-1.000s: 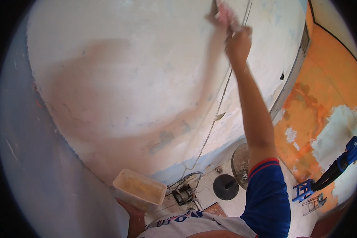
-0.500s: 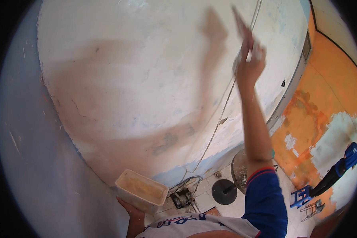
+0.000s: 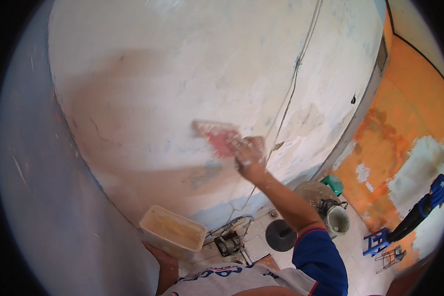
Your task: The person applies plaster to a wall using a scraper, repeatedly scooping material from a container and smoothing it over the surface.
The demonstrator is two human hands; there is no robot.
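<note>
My right hand [image 3: 251, 155], spattered with white, grips a red putty spreader [image 3: 219, 140] with a pale, wide edge. Both are smeared by motion. The spreader is at the middle of the patchy white wall [image 3: 197, 89], against it or very close; I cannot tell which. Low at the left, my left hand [image 3: 159, 256] supports a rectangular, whitish plastic tub [image 3: 182, 252] from its side and underneath. A yellowish-beige residue coats the inside of the tub. The fingers under it are partly hidden.
A cable [image 3: 292, 91] runs down the wall. On the tiled floor stand a small motor pump [image 3: 228, 245], a dark round disc [image 3: 279, 236] and a whitish bucket [image 3: 338, 220]. At right, another person [image 3: 431, 195] is by a blue stool [image 3: 377, 241] at the orange wall [image 3: 404, 98].
My right hand has swung down and leftward with the spreader, from high on the wall beside the cable to the wall's middle. The tub in my left hand has shifted slightly left and up.
</note>
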